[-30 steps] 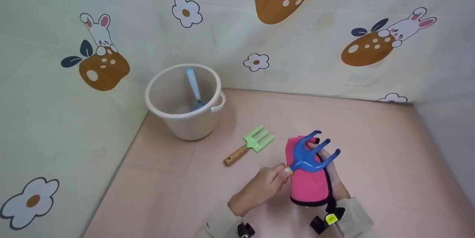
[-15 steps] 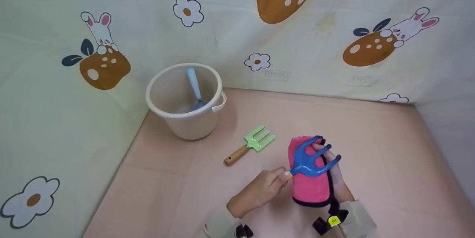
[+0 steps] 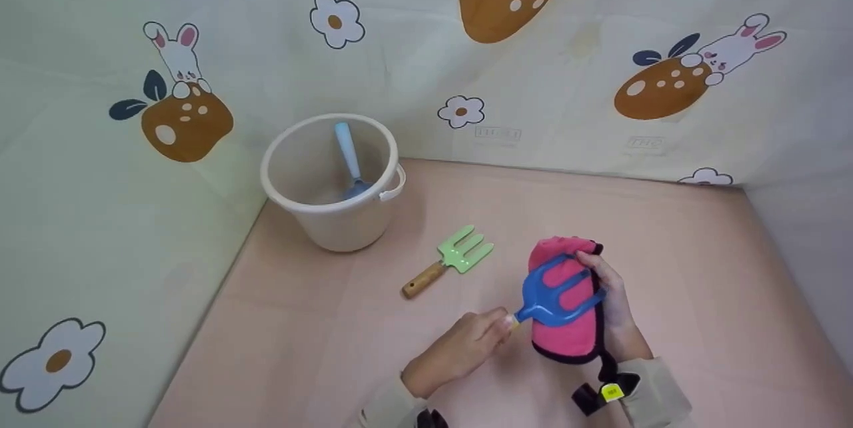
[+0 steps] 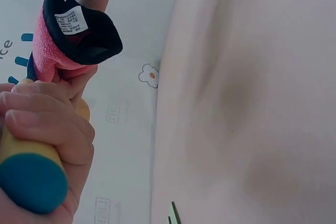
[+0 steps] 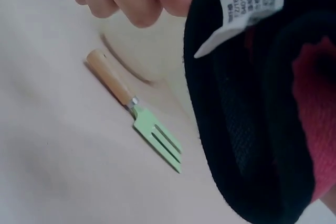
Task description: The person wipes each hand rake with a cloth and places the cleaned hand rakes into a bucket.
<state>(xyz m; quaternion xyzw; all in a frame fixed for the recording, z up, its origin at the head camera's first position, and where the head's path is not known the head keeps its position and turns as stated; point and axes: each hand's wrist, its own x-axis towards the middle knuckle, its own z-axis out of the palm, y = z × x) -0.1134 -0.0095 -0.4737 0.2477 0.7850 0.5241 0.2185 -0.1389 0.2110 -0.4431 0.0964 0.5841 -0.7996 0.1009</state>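
Observation:
In the head view my left hand grips the handle of a blue three-pronged rake. Its wooden handle ends in a blue cap, seen in the left wrist view with my fingers curled round it. The rake's head lies over a pink cloth piece with black edging, which my right hand holds from its right side, thumb near the top. The cloth's black-rimmed opening and white label face the left wrist camera. Whether prongs touch the cloth, I cannot tell.
A green fork with a wooden handle lies on the pink surface, left of the cloth. Behind it, near the back left, stands a cream bucket with a light blue-handled tool inside. Printed fabric walls surround the surface.
The pink cloth and my right hand have moved slightly right. The right thumb shows more fully at the cloth's upper edge, and the rake head has shifted down a little against the cloth.

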